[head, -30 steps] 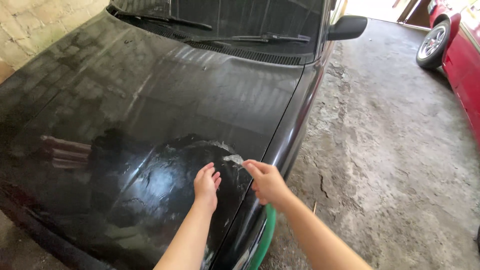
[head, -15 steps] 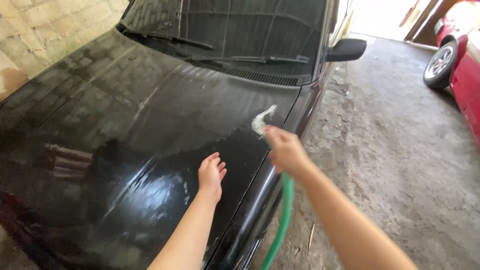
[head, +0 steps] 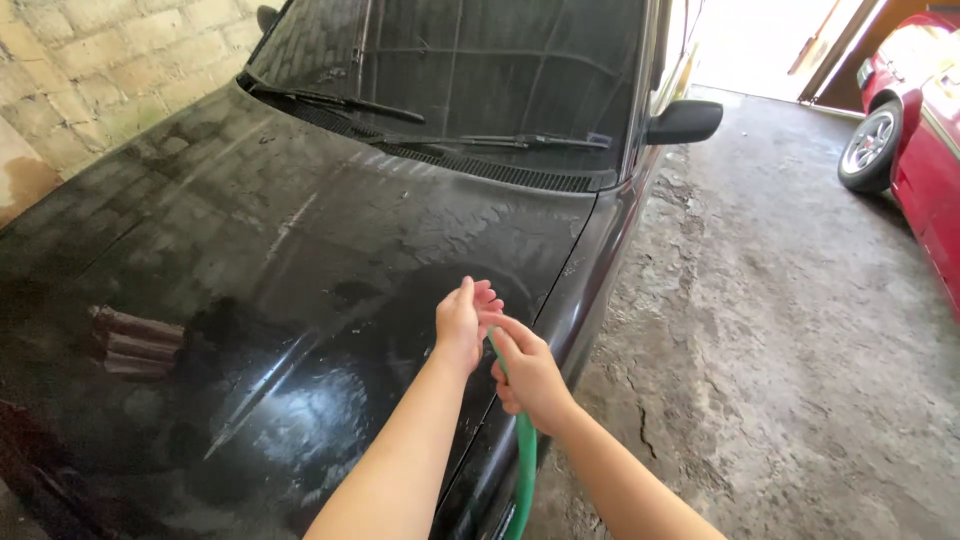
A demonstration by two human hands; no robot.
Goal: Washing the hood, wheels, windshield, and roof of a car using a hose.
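A black car's wet hood [head: 250,270] fills the left of the head view. My right hand [head: 528,372] grips the end of a green hose [head: 523,470] over the hood's right edge. My left hand [head: 464,318] is raised right beside it, fingers together and pointing up, touching or almost touching the hose tip. No water stream shows at the tip. The hose runs down out of the frame's lower edge.
The windshield with two wipers [head: 470,60] and a side mirror [head: 685,122] lie ahead. A brick wall [head: 80,70] stands at the left. Cracked concrete floor [head: 770,330] spreads to the right, with a red car [head: 920,140] at the far right.
My right hand pulled the hose back from the upper hood toward me, and the splash is gone. My left hand rose off the hood and closed in on the hose tip.
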